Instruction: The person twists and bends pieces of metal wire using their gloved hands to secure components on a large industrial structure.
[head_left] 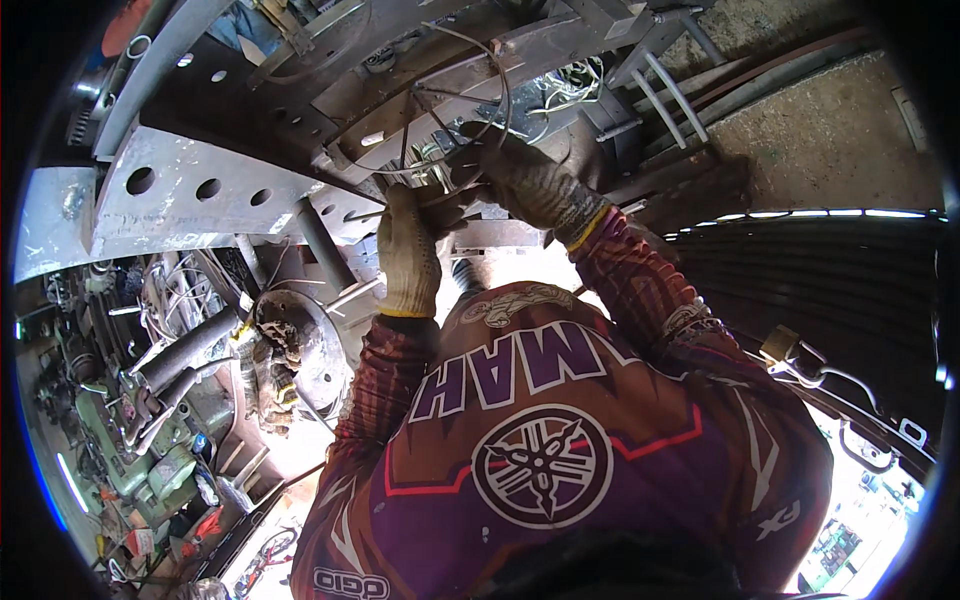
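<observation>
Both of my hands wear knitted work gloves and are raised in front of a steel frame. My left hand [408, 252] is closed, with the end of a thin metal rod [366, 215] sticking out on its left side. My right hand [532, 182], just right of it and slightly farther off, has its fingers closed around a thin bent metal wire [509, 88]. This wire curves in a wide loop above the hands and across the frame. The fingertips of the two hands are close together and partly hidden in shadow.
A long steel plate with round holes [235, 190] slants across the left. Below it lie a round metal disc [325, 350], spare gloves [268, 375] and a cluttered green machine [110, 430]. Cables [575, 85] hang behind the frame. A dark corrugated shutter [840, 270] spans the right.
</observation>
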